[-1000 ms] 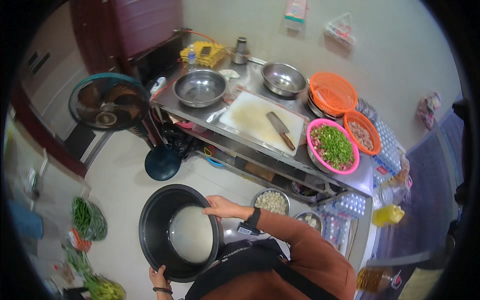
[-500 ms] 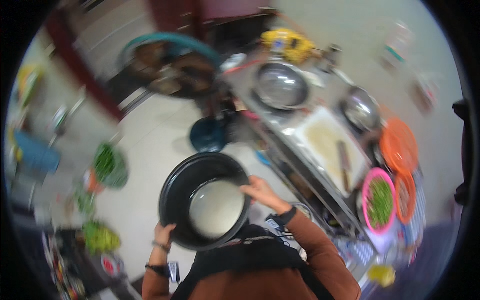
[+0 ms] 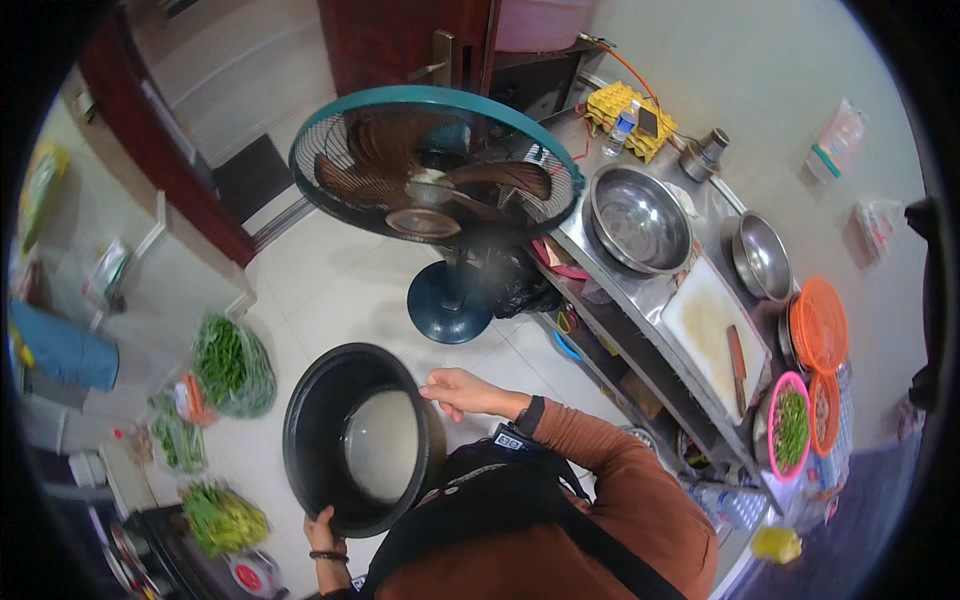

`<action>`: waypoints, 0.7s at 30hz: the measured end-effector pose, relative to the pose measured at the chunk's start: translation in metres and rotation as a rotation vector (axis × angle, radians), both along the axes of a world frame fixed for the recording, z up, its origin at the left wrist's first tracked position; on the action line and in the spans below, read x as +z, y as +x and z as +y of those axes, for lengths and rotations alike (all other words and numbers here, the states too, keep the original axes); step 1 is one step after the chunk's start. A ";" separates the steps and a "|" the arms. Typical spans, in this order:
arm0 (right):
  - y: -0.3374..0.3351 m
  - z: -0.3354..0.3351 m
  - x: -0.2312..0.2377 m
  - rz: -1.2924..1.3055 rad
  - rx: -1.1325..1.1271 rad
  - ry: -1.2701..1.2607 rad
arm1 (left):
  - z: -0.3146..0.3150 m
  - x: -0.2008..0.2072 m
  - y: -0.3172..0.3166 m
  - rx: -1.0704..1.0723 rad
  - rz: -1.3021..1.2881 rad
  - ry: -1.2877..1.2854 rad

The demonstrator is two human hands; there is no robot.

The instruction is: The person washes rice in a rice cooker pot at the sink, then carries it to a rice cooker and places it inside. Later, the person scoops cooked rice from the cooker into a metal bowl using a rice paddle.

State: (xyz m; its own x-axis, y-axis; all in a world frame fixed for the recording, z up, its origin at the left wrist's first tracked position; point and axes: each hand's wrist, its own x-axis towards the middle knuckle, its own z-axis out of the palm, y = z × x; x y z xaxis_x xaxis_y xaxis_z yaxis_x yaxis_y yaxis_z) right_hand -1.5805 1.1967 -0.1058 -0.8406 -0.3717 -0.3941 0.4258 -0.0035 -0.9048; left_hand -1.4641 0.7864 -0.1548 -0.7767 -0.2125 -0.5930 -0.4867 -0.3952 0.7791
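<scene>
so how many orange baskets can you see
2: an empty-looking orange basket towards the right end of the steel counter, and another orange basket just below it in the picture, beside the pink-rimmed basin; nested ones could be hidden.

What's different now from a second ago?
The person turned left, carrying the black pot, so the fan looks bigger and more central and the counter sits farther right. Nothing was let go: left hand and right hand still hold the pot. Whitish stuff is still inside, and the knife still lies on the white board.
</scene>
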 end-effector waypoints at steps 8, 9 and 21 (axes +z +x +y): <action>-0.112 -0.058 -0.023 -0.140 -0.134 0.272 | -0.131 -0.014 -0.203 0.120 0.004 -0.168; -0.118 -0.058 -0.028 -0.161 -0.168 0.294 | -0.136 -0.019 -0.237 0.115 0.012 -0.152; -0.302 -0.083 -0.105 -0.551 -0.330 0.316 | -0.141 0.023 -0.593 0.076 0.125 -0.271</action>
State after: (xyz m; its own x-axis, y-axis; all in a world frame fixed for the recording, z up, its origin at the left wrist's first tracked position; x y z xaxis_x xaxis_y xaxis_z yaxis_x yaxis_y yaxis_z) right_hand -1.8828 1.1138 -0.2110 -0.5375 0.0694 -0.8404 0.8429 0.0160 -0.5378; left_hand -2.0575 0.6451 -0.1314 -0.8159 -0.4099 -0.4078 -0.3578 -0.1961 0.9130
